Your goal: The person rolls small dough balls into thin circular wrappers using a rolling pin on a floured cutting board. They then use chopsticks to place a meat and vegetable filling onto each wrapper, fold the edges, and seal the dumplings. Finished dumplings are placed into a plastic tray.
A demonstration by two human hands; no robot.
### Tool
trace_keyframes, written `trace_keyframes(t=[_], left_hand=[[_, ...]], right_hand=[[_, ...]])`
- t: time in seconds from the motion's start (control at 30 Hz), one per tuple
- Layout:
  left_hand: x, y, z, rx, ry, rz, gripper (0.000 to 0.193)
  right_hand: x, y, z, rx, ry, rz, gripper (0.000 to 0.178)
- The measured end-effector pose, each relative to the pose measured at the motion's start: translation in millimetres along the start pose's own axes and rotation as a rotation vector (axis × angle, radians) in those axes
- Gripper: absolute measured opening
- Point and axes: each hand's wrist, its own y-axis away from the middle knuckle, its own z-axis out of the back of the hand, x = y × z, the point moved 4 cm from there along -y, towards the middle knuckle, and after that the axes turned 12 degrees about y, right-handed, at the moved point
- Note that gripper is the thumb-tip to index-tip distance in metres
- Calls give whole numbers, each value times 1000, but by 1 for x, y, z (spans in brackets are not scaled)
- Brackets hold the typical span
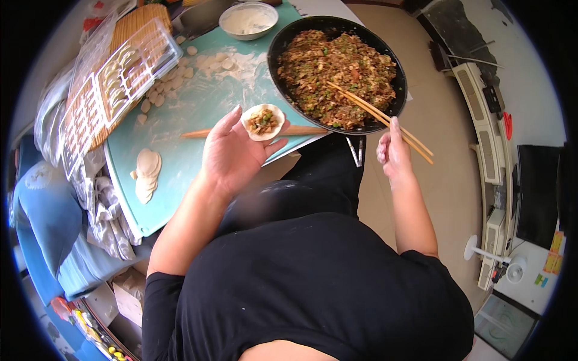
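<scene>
My left hand [232, 159] is palm up, its fingers supporting a round dumpling wrapper [279, 115] with a mound of chopped filling [262, 122] in its middle. My right hand [395, 155] grips a pair of wooden chopsticks [416, 142], whose tips reach into the filling in a wide black pan [328, 23]. The pan holds a large brown mixture [337, 69] with green bits. Under the left fingers, a wooden rolling pin [198, 133] lies across the mat's near edge, partly hidden by the hand.
On the floured green mat [123, 177] lie a stack of wrappers [147, 174] and several small dough pieces [159, 96]. A clear divided tray [81, 123] with a row of dumplings [120, 72] stands at left. A bowl of flour [248, 36] sits beyond, near the pan.
</scene>
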Motion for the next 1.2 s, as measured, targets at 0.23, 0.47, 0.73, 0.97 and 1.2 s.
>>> trace_keyframes(t=[0.23, 0.47, 0.73, 0.97, 1.2], left_hand=[[8, 10, -11, 98, -19, 74, 46], [11, 20, -21, 160, -45, 84, 50], [3, 26, -15, 217, -14, 37, 41], [2, 22, -14, 100, -6, 23, 37], [-1, 25, -7, -97, -235, -131, 27]], right_hand=[[35, 90, -63, 345, 347, 887, 9], [74, 137, -136, 137, 719, 1918, 25], [78, 134, -157, 133, 747, 2114, 18], [79, 131, -160, 209, 744, 2157, 16], [76, 135, -162, 271, 712, 2150, 15]])
